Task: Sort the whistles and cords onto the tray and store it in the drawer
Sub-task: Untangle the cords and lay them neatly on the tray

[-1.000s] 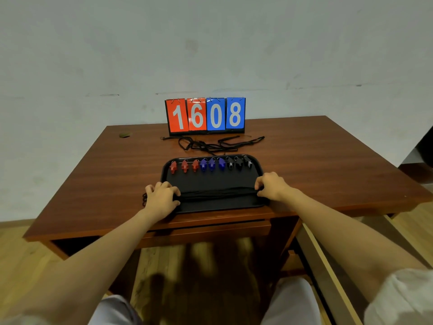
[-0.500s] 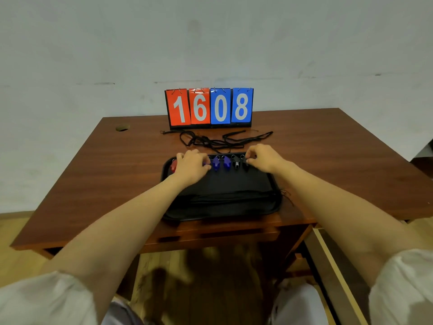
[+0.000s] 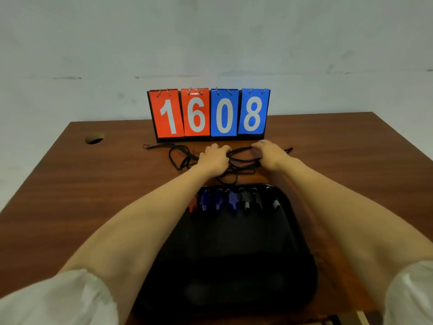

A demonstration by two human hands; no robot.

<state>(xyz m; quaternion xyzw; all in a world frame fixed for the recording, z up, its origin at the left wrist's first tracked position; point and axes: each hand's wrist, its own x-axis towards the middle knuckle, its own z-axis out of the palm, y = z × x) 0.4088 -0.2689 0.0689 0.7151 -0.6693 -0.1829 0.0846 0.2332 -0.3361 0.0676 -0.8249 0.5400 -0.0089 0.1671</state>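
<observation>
Both my hands were on the tangle of black cords [image 3: 239, 160], which lay on the table [image 3: 93, 195] at its far side, just in front of the scoreboard [image 3: 208, 113] and just beyond the tray's far rim. My left hand [image 3: 214, 158] curled its fingers down into the tangle, gripping strands. My right hand [image 3: 269, 154] pinched a strand raised between the two hands. Loose loops trailed left of my left hand. Nearer me, on the black tray [image 3: 234, 254], the whistles [image 3: 232, 201] stood in a row along the far edge: one red partly behind my left forearm, three blue, three black.
</observation>
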